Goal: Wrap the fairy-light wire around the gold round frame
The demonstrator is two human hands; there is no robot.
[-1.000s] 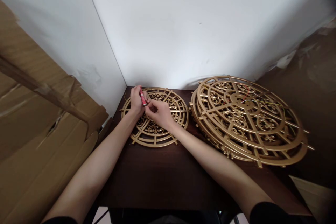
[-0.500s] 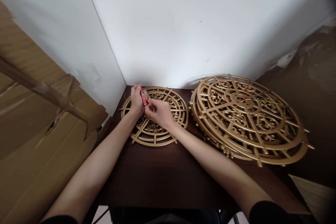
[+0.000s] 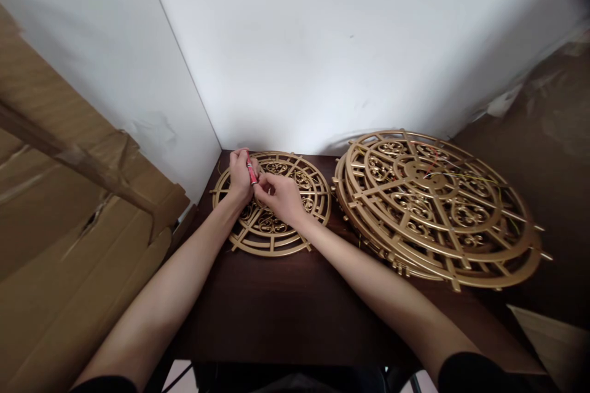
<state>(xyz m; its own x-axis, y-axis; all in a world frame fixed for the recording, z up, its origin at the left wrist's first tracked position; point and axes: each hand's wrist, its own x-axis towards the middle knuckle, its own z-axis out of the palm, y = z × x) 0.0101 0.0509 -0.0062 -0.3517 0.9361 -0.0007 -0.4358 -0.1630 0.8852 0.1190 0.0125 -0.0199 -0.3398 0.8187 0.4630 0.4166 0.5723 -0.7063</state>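
My left hand [image 3: 240,175] is closed around a slim red pen-like tool [image 3: 251,171] with a dark lower end. The tool slants above a round gold openwork disc [image 3: 276,250] with scroll ornaments, which lies flat on the dark table. Close beside the tool's lower end, my right hand [image 3: 282,198] is closed in a pinch over the disc. Whatever sits between those fingertips is too small to make out. The two hands nearly touch, and they cover the middle and upper left of the disc.
To the right, several similar gold discs [image 3: 454,252] are stacked, with thin coloured wires [image 3: 479,178] across the top one. Cardboard [image 3: 83,209] stands on the left and a white wall [image 3: 295,61] behind. The dark brown table [image 3: 276,307] reaches towards me.
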